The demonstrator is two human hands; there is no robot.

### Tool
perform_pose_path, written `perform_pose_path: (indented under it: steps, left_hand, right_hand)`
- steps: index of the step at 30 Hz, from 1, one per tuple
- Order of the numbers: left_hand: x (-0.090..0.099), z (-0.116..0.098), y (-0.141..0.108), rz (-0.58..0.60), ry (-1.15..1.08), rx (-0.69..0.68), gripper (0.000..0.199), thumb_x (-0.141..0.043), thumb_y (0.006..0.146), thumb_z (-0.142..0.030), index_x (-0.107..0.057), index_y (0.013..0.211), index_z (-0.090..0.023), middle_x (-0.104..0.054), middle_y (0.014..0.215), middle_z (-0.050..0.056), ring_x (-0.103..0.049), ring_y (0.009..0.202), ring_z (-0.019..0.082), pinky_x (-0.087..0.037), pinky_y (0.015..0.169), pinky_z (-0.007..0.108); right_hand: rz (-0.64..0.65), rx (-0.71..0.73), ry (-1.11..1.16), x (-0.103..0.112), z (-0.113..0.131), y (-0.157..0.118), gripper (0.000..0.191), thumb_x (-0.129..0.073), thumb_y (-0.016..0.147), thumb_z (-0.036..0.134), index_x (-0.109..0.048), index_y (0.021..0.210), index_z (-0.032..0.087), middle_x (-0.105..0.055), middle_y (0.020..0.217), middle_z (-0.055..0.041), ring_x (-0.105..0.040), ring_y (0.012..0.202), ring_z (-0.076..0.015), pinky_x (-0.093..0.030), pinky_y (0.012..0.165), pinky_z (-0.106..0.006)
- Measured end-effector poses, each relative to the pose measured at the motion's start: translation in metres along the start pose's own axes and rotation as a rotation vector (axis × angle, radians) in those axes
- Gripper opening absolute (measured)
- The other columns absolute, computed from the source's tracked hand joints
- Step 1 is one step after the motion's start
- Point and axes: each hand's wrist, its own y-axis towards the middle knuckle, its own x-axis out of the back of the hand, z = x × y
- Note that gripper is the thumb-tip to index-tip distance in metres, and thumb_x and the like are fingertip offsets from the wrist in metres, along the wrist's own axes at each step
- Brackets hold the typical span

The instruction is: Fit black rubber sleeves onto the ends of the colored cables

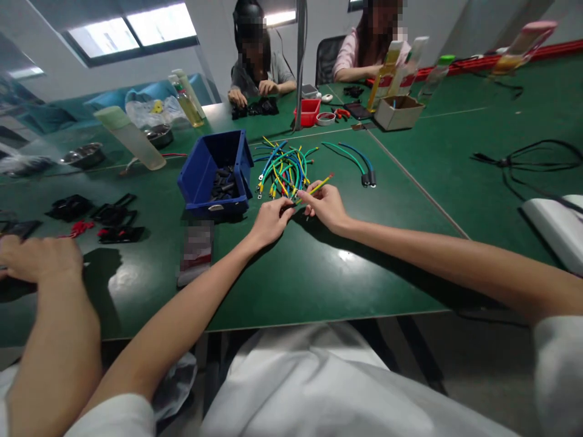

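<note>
Between the thumb and fingers of my right hand is a short yellow-green wire with a red tip. My left hand is pinched closed at the wire's lower end; what its fingers hold is hidden. Just beyond both hands lies a tangled pile of blue, green and yellow wires, some with ring terminals. Left of the pile, a blue bin contains small black sleeves. To the right, a green wire and a blue wire lie side by side with black sleeves near their ring terminals.
A flat dark object lies beside my left forearm. Another person's hand is at far left, near black parts. A metal pole, red tray and cardboard box stand farther back. Two people sit across the table.
</note>
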Motion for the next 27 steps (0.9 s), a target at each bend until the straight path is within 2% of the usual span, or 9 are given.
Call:
perform_pose_path:
  steps: [5, 9, 13, 17, 22, 27]
  left_hand:
    - [0.010, -0.010, -0.004, 0.081, -0.059, 0.113, 0.016, -0.054, 0.092, -0.025, -0.067, 0.097, -0.017, -0.070, 0.090, 0.003, -0.062, 0.079, 0.015, -0.044, 0.073, 0.026]
    - [0.012, -0.015, -0.004, 0.083, -0.079, 0.176, 0.016, -0.053, 0.093, -0.026, -0.067, 0.097, -0.019, -0.070, 0.090, 0.002, -0.063, 0.081, 0.015, -0.044, 0.074, 0.027]
    - [0.012, -0.014, -0.005, 0.084, -0.082, 0.167, 0.016, -0.054, 0.093, -0.028, -0.068, 0.097, -0.021, -0.070, 0.091, 0.002, -0.064, 0.083, 0.016, -0.046, 0.075, 0.028]
    - [0.010, -0.010, -0.010, 0.062, -0.056, 0.146, 0.018, -0.055, 0.091, -0.032, -0.068, 0.099, -0.021, -0.072, 0.095, 0.004, -0.065, 0.085, 0.019, -0.048, 0.078, 0.030]
    - [0.008, -0.009, -0.015, 0.040, -0.033, 0.118, 0.022, -0.055, 0.091, -0.034, -0.068, 0.100, -0.019, -0.072, 0.094, 0.004, -0.064, 0.081, 0.018, -0.047, 0.076, 0.029]
    - [0.009, -0.010, -0.015, 0.067, -0.041, 0.072, 0.024, -0.053, 0.092, -0.034, -0.069, 0.099, -0.018, -0.071, 0.089, 0.003, -0.062, 0.075, 0.015, -0.045, 0.072, 0.027]
  right_hand:
    - [0.039, -0.089, -0.005, 0.003, 0.010, -0.005, 0.034, -0.069, 0.078, 0.050, -0.053, 0.080, 0.020, -0.058, 0.058, 0.0034, -0.058, 0.047, -0.0126, -0.045, 0.046, -0.024]
    - [0.073, -0.134, 0.000, 0.005, 0.013, -0.008, 0.031, -0.069, 0.079, 0.047, -0.055, 0.081, 0.020, -0.058, 0.061, 0.0036, -0.060, 0.049, -0.0132, -0.044, 0.048, -0.024]
    - [0.077, -0.145, 0.006, 0.004, 0.014, -0.007, 0.030, -0.069, 0.078, 0.048, -0.055, 0.079, 0.022, -0.061, 0.064, 0.0018, -0.060, 0.050, -0.0140, -0.045, 0.047, -0.026]
    - [0.078, -0.082, -0.017, 0.001, 0.014, -0.006, 0.030, -0.068, 0.078, 0.049, -0.055, 0.079, 0.022, -0.063, 0.063, 0.0009, -0.059, 0.047, -0.0129, -0.046, 0.047, -0.025]
    - [0.055, -0.024, -0.026, 0.001, 0.012, -0.011, 0.032, -0.068, 0.077, 0.049, -0.056, 0.080, 0.020, -0.063, 0.063, 0.0010, -0.059, 0.048, -0.0126, -0.046, 0.047, -0.024]
    - [0.026, -0.014, -0.038, 0.001, 0.012, -0.019, 0.033, -0.068, 0.077, 0.051, -0.055, 0.081, 0.020, -0.061, 0.061, 0.0020, -0.059, 0.047, -0.0124, -0.046, 0.046, -0.023]
